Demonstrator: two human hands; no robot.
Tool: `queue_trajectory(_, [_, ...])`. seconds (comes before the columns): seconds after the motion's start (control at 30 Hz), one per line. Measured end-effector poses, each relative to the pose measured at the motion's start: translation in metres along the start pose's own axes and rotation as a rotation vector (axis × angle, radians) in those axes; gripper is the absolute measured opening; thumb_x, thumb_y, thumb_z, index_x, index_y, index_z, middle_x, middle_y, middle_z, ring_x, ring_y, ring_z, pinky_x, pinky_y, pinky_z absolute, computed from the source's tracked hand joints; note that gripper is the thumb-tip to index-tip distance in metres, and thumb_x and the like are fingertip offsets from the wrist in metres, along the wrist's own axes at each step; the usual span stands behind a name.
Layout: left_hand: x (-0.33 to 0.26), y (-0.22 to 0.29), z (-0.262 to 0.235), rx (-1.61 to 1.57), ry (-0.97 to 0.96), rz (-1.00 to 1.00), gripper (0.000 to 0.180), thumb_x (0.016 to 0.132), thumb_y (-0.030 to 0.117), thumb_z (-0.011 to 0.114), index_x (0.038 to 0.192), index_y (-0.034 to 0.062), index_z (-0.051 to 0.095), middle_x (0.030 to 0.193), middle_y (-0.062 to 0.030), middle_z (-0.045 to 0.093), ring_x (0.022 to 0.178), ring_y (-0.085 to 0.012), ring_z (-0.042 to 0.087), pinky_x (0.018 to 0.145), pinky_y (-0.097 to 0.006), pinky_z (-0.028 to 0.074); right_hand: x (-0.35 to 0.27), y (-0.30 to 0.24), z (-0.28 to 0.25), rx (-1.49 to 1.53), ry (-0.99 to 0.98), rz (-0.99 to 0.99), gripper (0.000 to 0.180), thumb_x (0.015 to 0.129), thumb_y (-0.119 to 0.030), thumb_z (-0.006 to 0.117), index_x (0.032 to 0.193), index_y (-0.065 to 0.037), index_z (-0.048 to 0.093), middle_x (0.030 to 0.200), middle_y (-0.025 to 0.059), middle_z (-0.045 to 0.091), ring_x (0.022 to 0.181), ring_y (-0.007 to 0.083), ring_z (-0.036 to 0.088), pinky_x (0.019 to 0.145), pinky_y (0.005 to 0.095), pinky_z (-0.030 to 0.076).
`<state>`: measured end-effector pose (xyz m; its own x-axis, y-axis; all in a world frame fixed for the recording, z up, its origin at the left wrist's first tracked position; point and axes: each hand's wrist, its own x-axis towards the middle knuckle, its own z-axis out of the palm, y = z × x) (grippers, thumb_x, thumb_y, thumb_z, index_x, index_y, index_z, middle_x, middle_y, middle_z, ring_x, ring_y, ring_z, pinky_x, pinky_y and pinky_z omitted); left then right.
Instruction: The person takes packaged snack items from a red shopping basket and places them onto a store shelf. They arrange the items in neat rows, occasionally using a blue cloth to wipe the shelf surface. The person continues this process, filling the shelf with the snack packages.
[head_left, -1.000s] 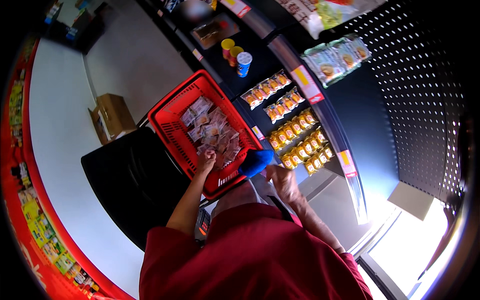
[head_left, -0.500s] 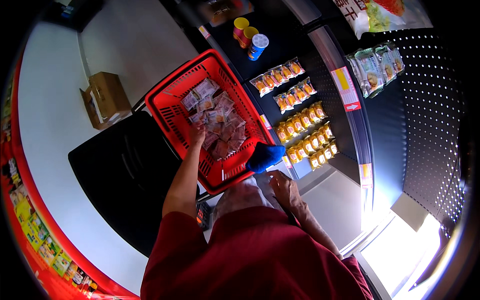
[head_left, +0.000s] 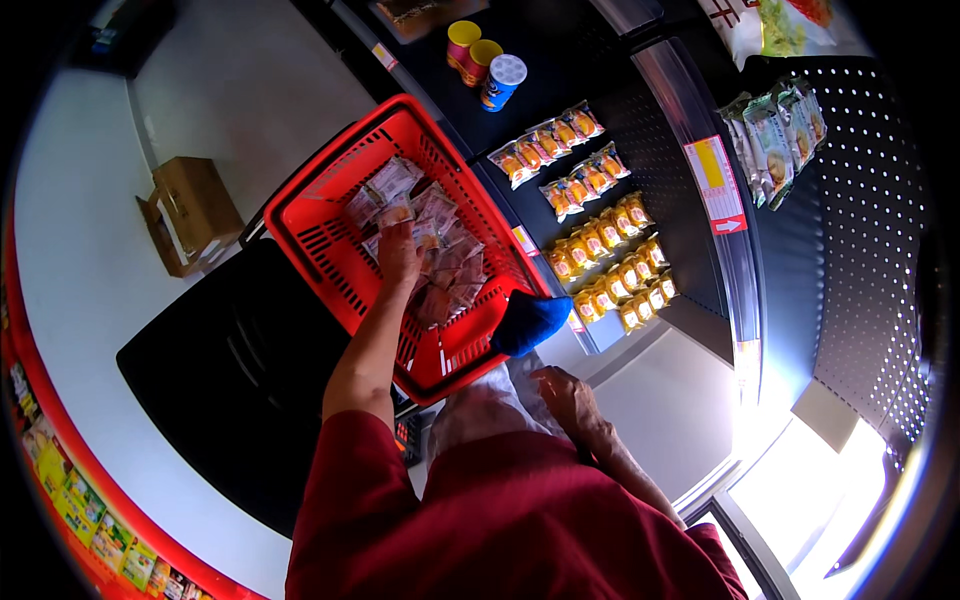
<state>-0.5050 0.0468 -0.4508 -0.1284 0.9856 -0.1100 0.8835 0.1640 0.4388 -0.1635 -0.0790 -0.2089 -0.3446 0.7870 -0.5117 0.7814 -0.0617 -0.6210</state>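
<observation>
Overlapping basket (head_left: pixel 340 162) — blue fabric (head_left: pixel 530 322), shelf (head_left: pixel 560 72) beside

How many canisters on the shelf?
3, all on the black shelf beside the red basket: a yellow-lidded one farthest off, another yellow-lidded one in the middle, a blue one nearest. More could be hidden behind them.

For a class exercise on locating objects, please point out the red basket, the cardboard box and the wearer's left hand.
Red basket (head_left: pixel 485 208), head view: right side, near the rim.
Cardboard box (head_left: pixel 203 203), head view: brown panel.
Left hand (head_left: pixel 400 256), head view: back of the hand.
</observation>
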Motion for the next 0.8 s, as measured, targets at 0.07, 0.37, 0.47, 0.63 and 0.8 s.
queue_trajectory(0.07, [0.006,0.007,0.003,0.045,-0.011,-0.030,0.054,0.068,0.013,0.085,0.116,0.0066,0.061,0.113,-0.0123,0.065,0.110,-0.0336,0.059,0.095,-0.044,0.050,-0.002,0.002,0.002,0.005,0.013,-0.002,0.020,0.089,-0.003,0.064,0.107,-0.009,0.069,0.094,0.0158,0.071,0.081,0.0347,0.070,0.068,0.0436,0.056])
queue_trajectory(0.37, [0.007,-0.025,0.015,-0.137,-0.148,-0.097,0.028,0.066,0.011,0.085,0.083,0.0037,0.064,0.089,-0.0137,0.068,0.085,-0.0338,0.066,0.075,-0.046,0.053,-0.002,-0.001,0.000,0.022,-0.026,0.094,0.021,0.089,-0.003,0.066,0.109,-0.007,0.068,0.095,0.0152,0.071,0.085,0.0332,0.071,0.073,0.0424,0.056])
queue_trajectory(0.47, [0.010,-0.042,0.011,-0.410,-0.217,-0.162,0.028,0.066,0.013,0.087,0.079,0.0016,0.065,0.082,-0.0140,0.069,0.076,-0.0326,0.068,0.071,-0.044,0.054,-0.001,0.001,0.002,0.018,-0.021,0.093,0.021,0.089,-0.003,0.066,0.110,-0.007,0.068,0.094,0.0151,0.071,0.084,0.0329,0.071,0.072,0.0427,0.055])
queue_trajectory(0.63, [0.040,-0.027,-0.002,-0.376,-0.262,-0.125,0.031,0.068,0.017,0.088,0.081,-0.0001,0.067,0.083,-0.0148,0.070,0.079,-0.0325,0.070,0.072,-0.042,0.055,0.000,0.008,0.008,0.024,-0.024,0.072,0.021,0.090,-0.004,0.065,0.110,-0.009,0.068,0.097,0.0155,0.071,0.086,0.0342,0.070,0.073,0.0433,0.056])
queue_trajectory(0.8, [0.061,-0.005,0.027,-0.291,-0.089,-0.112,0.033,0.068,0.020,0.089,0.083,0.0005,0.067,0.089,-0.0174,0.071,0.086,-0.0347,0.070,0.075,-0.044,0.056,0.000,0.006,0.005,0.050,-0.016,0.078,0.021,0.090,-0.004,0.066,0.110,-0.008,0.068,0.099,0.0156,0.071,0.088,0.0342,0.070,0.074,0.0431,0.056])
